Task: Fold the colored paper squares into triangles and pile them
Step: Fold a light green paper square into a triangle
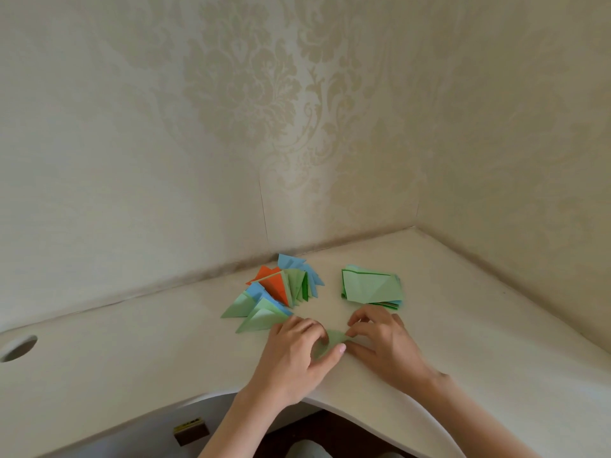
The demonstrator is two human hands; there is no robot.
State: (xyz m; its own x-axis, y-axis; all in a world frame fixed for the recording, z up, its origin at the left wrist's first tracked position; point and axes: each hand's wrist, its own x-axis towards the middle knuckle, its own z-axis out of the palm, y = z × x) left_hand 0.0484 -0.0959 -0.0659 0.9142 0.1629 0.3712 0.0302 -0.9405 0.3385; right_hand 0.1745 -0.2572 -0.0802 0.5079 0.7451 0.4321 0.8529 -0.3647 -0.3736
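Both hands work a green paper on the tabletop [132,342].
Left hand [294,352] and right hand [383,342] pinch the light green paper [334,338] between them; folded triangles [274,292] lie behind left, paper stack [372,287] behind right.

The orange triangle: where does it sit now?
In the head view, the orange triangle stands in the folded pile, left of the green unfolded stack, near the wall.

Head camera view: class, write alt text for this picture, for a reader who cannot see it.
Two bare hands, left hand and right hand, press a light green paper on a cream desk. Behind lie a pile of folded triangles in green, blue and orange, and a stack of green squares.
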